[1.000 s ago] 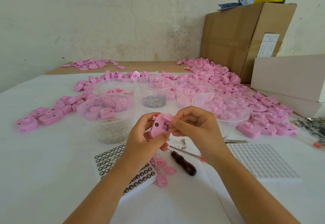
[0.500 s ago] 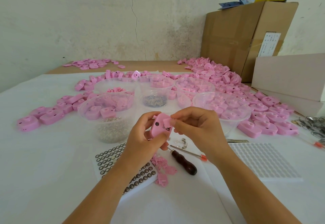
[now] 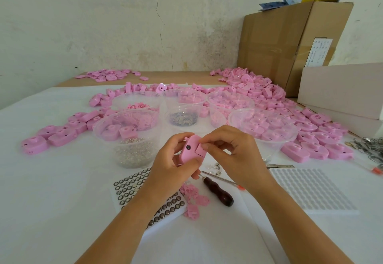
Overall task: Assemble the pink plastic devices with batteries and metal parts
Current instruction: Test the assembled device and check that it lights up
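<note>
The person's left hand [image 3: 176, 160] grasps a pink device [image 3: 191, 149] above the desk [image 3: 51, 191]. The right hand [image 3: 230, 149] pinches a small pink cover [image 3: 201, 149] against the device. Below them lie a battery sheet [image 3: 132, 185] and a screwdriver [image 3: 217, 193].

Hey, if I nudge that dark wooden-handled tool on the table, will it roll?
Likely it rolls a bit: the wooden-handled tool has a rounded handle. Its waisted shape may curve it round. It looks rigid, easy to grip.
</note>
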The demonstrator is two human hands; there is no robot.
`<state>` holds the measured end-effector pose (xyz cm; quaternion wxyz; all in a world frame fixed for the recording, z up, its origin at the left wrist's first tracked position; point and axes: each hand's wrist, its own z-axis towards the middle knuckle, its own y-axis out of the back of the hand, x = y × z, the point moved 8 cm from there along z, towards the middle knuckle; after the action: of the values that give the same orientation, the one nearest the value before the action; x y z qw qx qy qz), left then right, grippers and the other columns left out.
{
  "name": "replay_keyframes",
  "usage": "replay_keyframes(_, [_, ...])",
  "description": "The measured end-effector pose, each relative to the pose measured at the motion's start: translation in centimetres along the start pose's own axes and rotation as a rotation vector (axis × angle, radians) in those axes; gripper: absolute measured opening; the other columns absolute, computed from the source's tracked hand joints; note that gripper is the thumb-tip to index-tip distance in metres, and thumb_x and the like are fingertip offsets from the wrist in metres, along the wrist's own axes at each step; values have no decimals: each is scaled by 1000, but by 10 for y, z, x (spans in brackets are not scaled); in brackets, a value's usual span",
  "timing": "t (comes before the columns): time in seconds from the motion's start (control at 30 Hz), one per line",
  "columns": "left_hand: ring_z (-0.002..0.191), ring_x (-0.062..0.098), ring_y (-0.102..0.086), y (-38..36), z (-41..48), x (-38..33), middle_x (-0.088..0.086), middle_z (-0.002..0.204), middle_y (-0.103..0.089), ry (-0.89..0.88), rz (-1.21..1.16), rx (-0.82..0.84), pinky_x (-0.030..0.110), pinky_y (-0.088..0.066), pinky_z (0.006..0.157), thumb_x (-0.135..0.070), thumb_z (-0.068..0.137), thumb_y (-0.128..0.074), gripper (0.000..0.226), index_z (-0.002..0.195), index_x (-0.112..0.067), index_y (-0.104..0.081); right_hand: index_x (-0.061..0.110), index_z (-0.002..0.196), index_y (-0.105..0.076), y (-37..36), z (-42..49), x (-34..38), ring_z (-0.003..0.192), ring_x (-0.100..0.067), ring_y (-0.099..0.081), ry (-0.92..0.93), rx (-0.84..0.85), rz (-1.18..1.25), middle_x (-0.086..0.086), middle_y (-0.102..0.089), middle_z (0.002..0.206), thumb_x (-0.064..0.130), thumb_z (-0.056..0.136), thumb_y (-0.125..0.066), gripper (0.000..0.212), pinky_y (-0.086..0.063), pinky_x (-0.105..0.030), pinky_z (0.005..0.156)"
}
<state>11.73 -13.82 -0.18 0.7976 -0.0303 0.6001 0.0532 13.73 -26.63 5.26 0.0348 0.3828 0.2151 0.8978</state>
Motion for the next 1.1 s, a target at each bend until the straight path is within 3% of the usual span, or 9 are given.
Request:
replay_keyframes(0.4, [59,18,-65,1,1,-1,0,93,-68,-8,2,-16,26,-54,57,0,82,-66,36,106,-26,-60,14,82,-73,1,-1,-4,72,-6,-58,-21,-31,-12,13,-62,76,0,81,-67,16,-46,-14,64])
replay_keyframes(0.93, [58,16,-64,-1,0,-1,-4,88,-68,7,-2,2,23,-51,54,-2,81,-67,36,106,-27,-60,12,84,-73,0,0,-2,72,-8,-58,-3,-12,-4,12,-62,78,-1,81,-67,15,-49,-19,66])
replay_keyframes(1.1, [57,15,-63,-2,-1,0,-7,87,-69,19,6,6,24,-52,54,-14,79,-72,31,105,-27,-60,11,83,-73,-2,-2,0,70,-8,-58,26,-14,-10,10,-62,77,-3,80,-67,16,-48,-17,64])
